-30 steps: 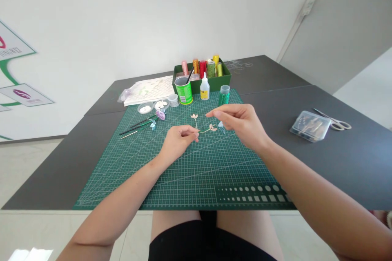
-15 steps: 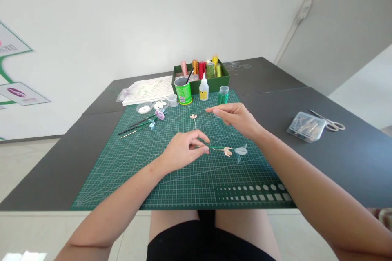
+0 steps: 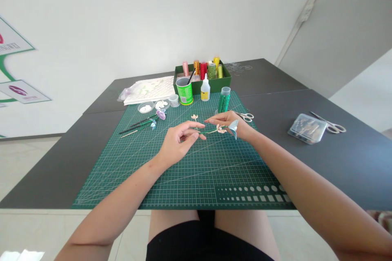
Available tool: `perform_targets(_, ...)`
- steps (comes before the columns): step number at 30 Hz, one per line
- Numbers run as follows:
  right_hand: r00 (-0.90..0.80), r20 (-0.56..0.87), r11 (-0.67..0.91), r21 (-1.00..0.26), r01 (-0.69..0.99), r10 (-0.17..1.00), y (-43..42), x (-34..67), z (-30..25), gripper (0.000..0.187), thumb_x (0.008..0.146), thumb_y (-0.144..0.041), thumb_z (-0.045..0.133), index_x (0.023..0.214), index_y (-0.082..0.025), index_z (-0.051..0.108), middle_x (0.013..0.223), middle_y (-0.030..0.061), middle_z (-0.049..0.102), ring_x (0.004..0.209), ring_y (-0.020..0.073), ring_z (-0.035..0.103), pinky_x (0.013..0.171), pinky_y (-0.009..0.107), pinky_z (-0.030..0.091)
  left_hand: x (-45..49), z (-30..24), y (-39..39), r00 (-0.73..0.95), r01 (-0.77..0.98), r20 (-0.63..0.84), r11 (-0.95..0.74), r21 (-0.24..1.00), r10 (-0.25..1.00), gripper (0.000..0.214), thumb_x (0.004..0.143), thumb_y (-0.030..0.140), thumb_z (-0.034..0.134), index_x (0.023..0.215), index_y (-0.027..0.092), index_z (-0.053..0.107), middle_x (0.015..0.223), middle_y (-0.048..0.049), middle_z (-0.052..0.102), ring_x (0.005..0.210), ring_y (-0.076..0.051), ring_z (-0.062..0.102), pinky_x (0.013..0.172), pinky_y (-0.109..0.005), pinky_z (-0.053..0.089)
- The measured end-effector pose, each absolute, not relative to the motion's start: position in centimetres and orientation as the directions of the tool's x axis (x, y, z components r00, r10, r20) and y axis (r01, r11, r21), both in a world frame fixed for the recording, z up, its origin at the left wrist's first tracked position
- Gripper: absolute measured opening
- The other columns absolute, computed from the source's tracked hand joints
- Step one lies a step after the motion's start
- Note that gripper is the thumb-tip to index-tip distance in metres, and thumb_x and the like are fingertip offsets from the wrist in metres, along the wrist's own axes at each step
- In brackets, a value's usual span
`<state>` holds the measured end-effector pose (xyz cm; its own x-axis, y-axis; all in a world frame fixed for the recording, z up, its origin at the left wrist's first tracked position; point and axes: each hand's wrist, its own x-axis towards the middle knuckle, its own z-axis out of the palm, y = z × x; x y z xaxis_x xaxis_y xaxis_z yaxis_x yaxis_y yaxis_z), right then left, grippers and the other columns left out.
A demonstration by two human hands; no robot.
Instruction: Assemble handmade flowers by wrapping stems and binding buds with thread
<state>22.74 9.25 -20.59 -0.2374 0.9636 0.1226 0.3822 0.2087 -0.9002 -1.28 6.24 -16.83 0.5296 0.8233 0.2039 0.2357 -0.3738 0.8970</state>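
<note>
Over the green cutting mat (image 3: pixel 171 183), my left hand (image 3: pixel 177 142) pinches the green stem of an artificial flower sprig between thumb and fingers. The sprig points right, with a small pale peach flower (image 3: pixel 220 129) and a light blue flower (image 3: pixel 233 128) at its tip. My right hand (image 3: pixel 231 122) is just behind the sprig, its fingers drawn together near the left fingertips. Whatever it pinches is too fine to make out. A spool of green thread (image 3: pixel 224 100) stands behind my right hand. Another small peach flower (image 3: pixel 194 117) lies beyond my left hand.
Purple and blue flowers (image 3: pixel 160 114) on stems lie at left. Behind are dishes of white pieces (image 3: pixel 146 107), a green can (image 3: pixel 185 91), a glue bottle (image 3: pixel 205 90) and a green box (image 3: pixel 220 85) of thread spools. Scissors (image 3: pixel 246 117) and a clear plastic case (image 3: pixel 307 128) are at right.
My left hand has lifted the sprig up and away from me. My right hand has come down and closer to the left, now behind the flowers, uncovering scissors on the mat's right side.
</note>
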Motion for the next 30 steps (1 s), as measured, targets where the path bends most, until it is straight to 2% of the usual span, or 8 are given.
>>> perform_targets(3,-0.295,0.15,0.266,-0.873,0.408,0.944,9.2,23.0,-20.6,0.042,0.083,-0.05,0.066,0.097,-0.014,0.082,0.094,0.0101,0.079,0.088,0.0266,0.07,0.077,0.036,0.052,-1.4,-17.0,6.6,0.477,0.204,0.228,-0.359,0.911,0.849,0.03,0.093,0.035,0.059,0.113,0.017,0.071,0.084,-0.0073,0.079,0.059,-0.015,0.063,0.055,-0.026,0.041)
perform_targets(6,-0.29,0.094,0.225,-0.859,0.46,0.952,9.0,22.9,-20.5,0.042,0.085,-0.05,0.065,0.098,-0.015,0.083,0.093,0.009,0.079,0.086,0.0251,0.069,0.077,0.036,0.052,-1.5,-17.2,7.0,0.43,0.18,0.237,-0.34,0.923,0.871,0.033,0.09,0.038,0.066,0.114,0.018,0.071,0.083,-0.0075,0.079,0.075,-0.02,0.071,0.064,-0.028,0.047)
perform_targets(10,-0.358,0.032,0.197,-0.88,0.433,0.933,8.8,22.7,-20.3,0.04,0.087,-0.046,0.063,0.102,-0.016,0.083,0.104,0.0096,0.08,0.094,0.0246,0.071,0.087,0.037,0.052,-1.5,-17.5,7.6,0.363,0.206,0.229,-0.317,0.926,0.903,0.035,0.085,0.04,0.073,0.113,0.02,0.074,0.079,-0.0043,0.078,0.064,-0.016,0.066,0.057,-0.025,0.044)
perform_targets(14,-0.385,0.007,0.195,-0.87,0.452,0.923,8.8,22.8,-20.2,0.038,0.088,-0.045,0.063,0.104,-0.016,0.082,0.102,0.0085,0.081,0.093,0.0241,0.072,0.085,0.036,0.053,-1.4,-17.7,8.0,0.304,0.198,0.254,-0.321,0.926,0.918,0.032,0.08,0.041,0.078,0.104,0.019,0.077,0.068,-0.0012,0.073,0.064,-0.015,0.066,0.062,-0.026,0.048)
perform_targets(16,-0.382,0.007,0.199,-0.862,0.466,0.924,8.7,22.8,-20.2,0.037,0.088,-0.045,0.064,0.104,-0.017,0.082,0.102,0.0078,0.081,0.091,0.0234,0.071,0.083,0.036,0.053,-1.3,-17.9,8.2,0.284,0.185,0.274,-0.333,0.925,0.919,0.028,0.081,0.042,0.076,0.096,0.018,0.077,0.066,-0.0008,0.071,0.063,-0.015,0.065,0.064,-0.026,0.048)
perform_targets(19,-0.387,0.011,0.205,-0.862,0.464,0.922,8.7,22.8,-20.3,0.035,0.088,-0.044,0.064,0.103,-0.018,0.083,0.103,0.0073,0.081,0.092,0.0227,0.072,0.084,0.035,0.053,-1.3,-18.1,8.3,0.27,0.184,0.301,-0.356,0.916,0.915,0.028,0.089,0.045,0.068,0.086,0.018,0.076,0.064,-0.0006,0.07,0.056,-0.013,0.057,0.059,-0.026,0.043)
perform_targets(25,-0.385,0.018,0.21,-0.861,0.463,0.923,8.8,22.9,-20.6,0.035,0.088,-0.044,0.065,0.103,-0.018,0.083,0.097,0.0069,0.081,0.086,0.0217,0.07,0.081,0.035,0.053,-1.3,-18.1,8.3,0.238,0.171,0.23,-0.274,0.947,0.944,0.03,0.091,0.047,0.063,0.087,0.018,0.07,0.071,-0.0028,0.076,0.044,-0.009,0.04,0.048,-0.025,0.029)
perform_targets(30,-0.393,0.002,0.215,-0.84,0.498,0.92,8.9,22.9,-20.7,0.036,0.089,-0.044,0.063,0.103,-0.017,0.083,0.092,0.0057,0.08,0.079,0.0198,0.068,0.075,0.033,0.051,-0.9,-18.0,8.3,0.21,0.082,0.199,-0.221,0.972,0.957,0.035,0.09,0.054,0.061,0.086,0.019,0.061,0.063,-0.0032,0.071,0.048,-0.011,0.051,0.048,-0.025,0.026)
